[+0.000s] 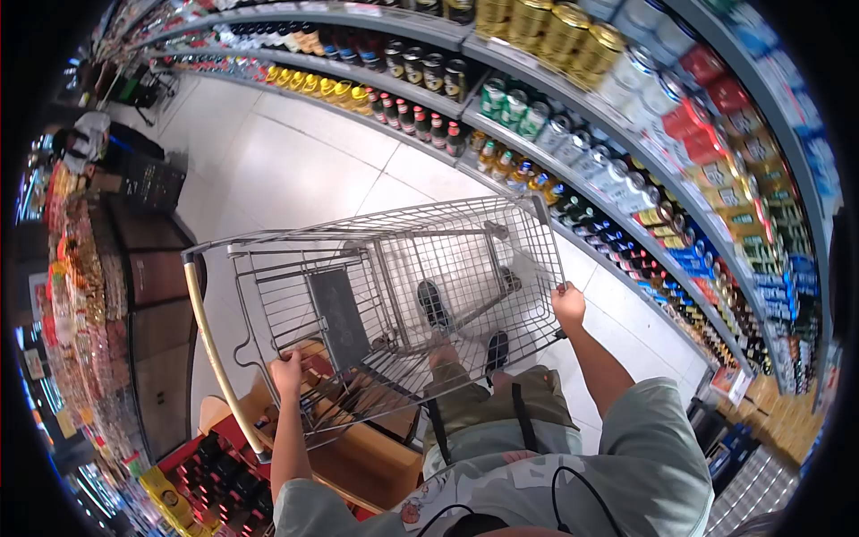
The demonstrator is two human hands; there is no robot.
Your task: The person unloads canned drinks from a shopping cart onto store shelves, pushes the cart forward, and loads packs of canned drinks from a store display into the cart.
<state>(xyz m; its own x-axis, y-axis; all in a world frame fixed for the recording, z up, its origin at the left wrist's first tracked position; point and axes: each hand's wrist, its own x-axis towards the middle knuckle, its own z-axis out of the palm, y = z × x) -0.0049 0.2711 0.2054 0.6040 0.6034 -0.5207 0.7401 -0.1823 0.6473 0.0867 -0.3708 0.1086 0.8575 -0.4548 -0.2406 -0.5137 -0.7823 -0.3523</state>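
Observation:
A metal wire shopping cart [447,222] stands sideways in front of me, its long yellowish push handle [215,349] at the left. My left hand [286,370] is closed around the near side rim, close to the handle end. At the opposite end, my right hand [567,306] grips the rim by the near corner. A dark grey panel [338,318] hangs inside the basket near the handle. Through the wires I see my dark shoes [433,302] on the floor. My fingertips are partly hidden by the wires and hands.
Shelves of cans [533,120] and bottles [416,121] curve along the far side and right. Dark display cabinets [161,295] stand left. An open cardboard box [371,461] and a red rack of dark bottles [215,474] are at lower left. White floor tiles [313,161] stretch ahead.

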